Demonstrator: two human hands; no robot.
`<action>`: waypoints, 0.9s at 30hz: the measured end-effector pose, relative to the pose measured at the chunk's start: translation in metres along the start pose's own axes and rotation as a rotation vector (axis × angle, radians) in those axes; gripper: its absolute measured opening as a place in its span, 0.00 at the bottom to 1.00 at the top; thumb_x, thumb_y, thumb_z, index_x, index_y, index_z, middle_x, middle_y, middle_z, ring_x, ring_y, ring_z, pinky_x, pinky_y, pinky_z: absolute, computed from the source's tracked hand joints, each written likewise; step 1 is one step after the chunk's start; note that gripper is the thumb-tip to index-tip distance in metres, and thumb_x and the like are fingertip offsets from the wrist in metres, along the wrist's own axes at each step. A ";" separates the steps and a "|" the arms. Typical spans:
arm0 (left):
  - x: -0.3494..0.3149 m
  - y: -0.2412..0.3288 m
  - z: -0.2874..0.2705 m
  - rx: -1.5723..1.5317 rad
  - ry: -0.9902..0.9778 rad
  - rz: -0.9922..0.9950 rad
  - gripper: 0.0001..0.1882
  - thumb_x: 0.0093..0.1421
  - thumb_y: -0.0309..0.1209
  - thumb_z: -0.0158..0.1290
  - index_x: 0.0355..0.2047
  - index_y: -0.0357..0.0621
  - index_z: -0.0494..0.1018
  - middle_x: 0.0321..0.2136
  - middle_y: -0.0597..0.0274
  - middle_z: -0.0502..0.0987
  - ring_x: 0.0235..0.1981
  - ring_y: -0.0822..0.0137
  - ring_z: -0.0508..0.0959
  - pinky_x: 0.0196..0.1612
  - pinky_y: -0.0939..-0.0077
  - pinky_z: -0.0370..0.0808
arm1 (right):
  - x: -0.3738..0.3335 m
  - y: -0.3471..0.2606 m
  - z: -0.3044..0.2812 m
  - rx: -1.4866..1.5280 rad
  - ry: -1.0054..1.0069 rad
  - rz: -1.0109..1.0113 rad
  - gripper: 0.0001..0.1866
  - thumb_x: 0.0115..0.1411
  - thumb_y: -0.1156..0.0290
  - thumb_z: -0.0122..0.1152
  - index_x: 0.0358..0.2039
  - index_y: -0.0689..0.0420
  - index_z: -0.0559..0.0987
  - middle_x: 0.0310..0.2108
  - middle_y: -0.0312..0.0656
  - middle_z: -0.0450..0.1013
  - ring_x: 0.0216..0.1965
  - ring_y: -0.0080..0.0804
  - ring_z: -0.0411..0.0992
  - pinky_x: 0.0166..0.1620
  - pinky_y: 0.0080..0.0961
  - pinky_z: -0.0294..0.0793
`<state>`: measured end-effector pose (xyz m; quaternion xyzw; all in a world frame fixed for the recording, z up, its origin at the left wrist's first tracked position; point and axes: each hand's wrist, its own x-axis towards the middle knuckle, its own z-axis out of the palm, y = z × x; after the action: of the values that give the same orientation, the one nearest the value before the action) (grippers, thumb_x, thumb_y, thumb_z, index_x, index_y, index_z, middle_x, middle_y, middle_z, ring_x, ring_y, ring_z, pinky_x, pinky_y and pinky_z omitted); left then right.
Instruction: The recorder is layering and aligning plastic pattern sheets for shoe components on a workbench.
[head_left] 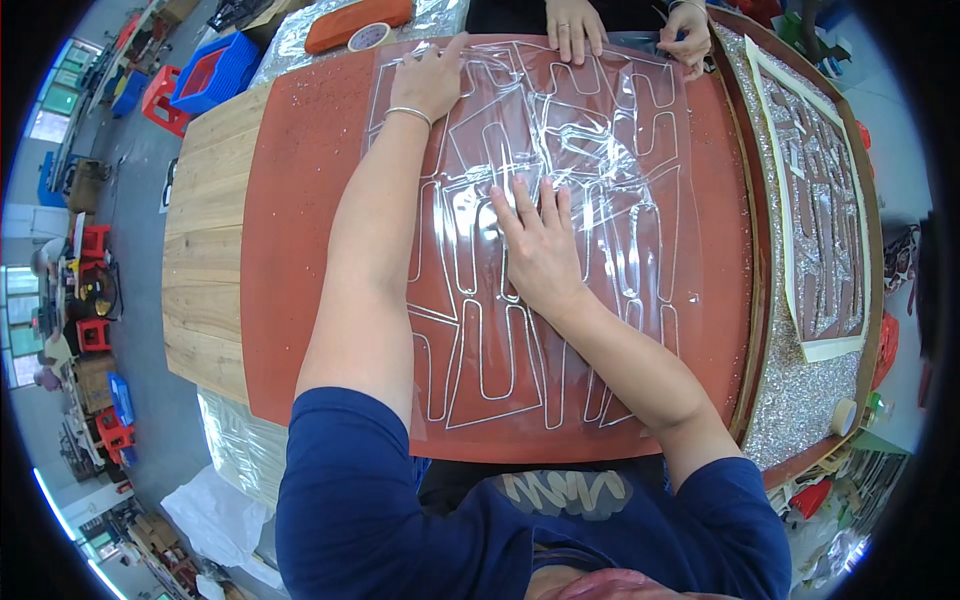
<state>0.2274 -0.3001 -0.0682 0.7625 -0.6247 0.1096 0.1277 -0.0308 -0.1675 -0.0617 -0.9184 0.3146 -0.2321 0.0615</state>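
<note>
A clear plastic sheet [500,385] lies over a reddish-brown board [310,230]. White outlines of long looped and angular shapes show across the sheet, with bright glare and creases in its middle. My left hand [428,82], with a thin bracelet at the wrist, reaches to the sheet's far left corner, fingers stretched out on it. Flat on the middle of the sheet rests my right hand [543,255], its fingers spread. Across the board, a co-worker's hand [575,28] presses on the far edge; the co-worker's other hand [688,38] is by the far right corner, fingers curled.
Wooden boards [208,240] lie to the left. A tape roll [370,37] and an orange-brown pouch [357,22] sit at the far left. On the right, a glittery silver surface [800,400] bears a pale-framed patterned sheet [854,348]. Blue crates [218,72] stand beyond the boards.
</note>
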 end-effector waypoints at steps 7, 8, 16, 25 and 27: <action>-0.003 -0.004 -0.009 0.094 0.059 0.329 0.15 0.61 0.32 0.46 0.49 0.51 0.71 0.45 0.57 0.71 0.46 0.56 0.76 0.41 0.65 0.77 | 0.000 0.002 -0.003 0.116 0.121 -0.029 0.27 0.53 0.76 0.53 0.56 0.58 0.70 0.57 0.57 0.63 0.56 0.68 0.60 0.60 0.59 0.55; -0.004 -0.004 -0.007 0.092 0.107 0.328 0.14 0.60 0.31 0.47 0.47 0.51 0.72 0.45 0.56 0.71 0.47 0.57 0.75 0.41 0.64 0.77 | 0.000 0.003 -0.003 0.121 0.129 -0.028 0.27 0.53 0.76 0.53 0.56 0.58 0.70 0.57 0.57 0.63 0.56 0.68 0.60 0.60 0.59 0.55; -0.037 -0.017 -0.032 0.140 0.265 0.651 0.12 0.55 0.29 0.49 0.40 0.42 0.75 0.47 0.58 0.72 0.54 0.58 0.69 0.57 0.63 0.66 | -0.030 0.041 -0.036 0.210 0.067 -0.138 0.24 0.53 0.76 0.57 0.54 0.56 0.72 0.55 0.52 0.67 0.58 0.62 0.61 0.61 0.56 0.56; 0.019 0.007 -0.075 0.249 -0.324 0.751 0.15 0.51 0.25 0.52 0.41 0.41 0.74 0.41 0.59 0.74 0.51 0.60 0.71 0.55 0.64 0.68 | -0.039 0.039 -0.045 0.207 0.114 -0.218 0.27 0.50 0.73 0.61 0.53 0.57 0.72 0.53 0.49 0.69 0.56 0.58 0.65 0.59 0.51 0.61; 0.028 0.014 -0.070 0.232 -0.211 0.701 0.16 0.51 0.26 0.53 0.42 0.41 0.74 0.39 0.62 0.74 0.49 0.62 0.71 0.55 0.61 0.67 | -0.039 0.039 -0.045 0.201 0.113 -0.228 0.27 0.50 0.73 0.62 0.54 0.57 0.72 0.53 0.49 0.70 0.55 0.58 0.65 0.59 0.51 0.62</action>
<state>0.2184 -0.3055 0.0077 0.5191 -0.8407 0.1373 -0.0697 -0.1002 -0.1732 -0.0476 -0.9228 0.1864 -0.3193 0.1083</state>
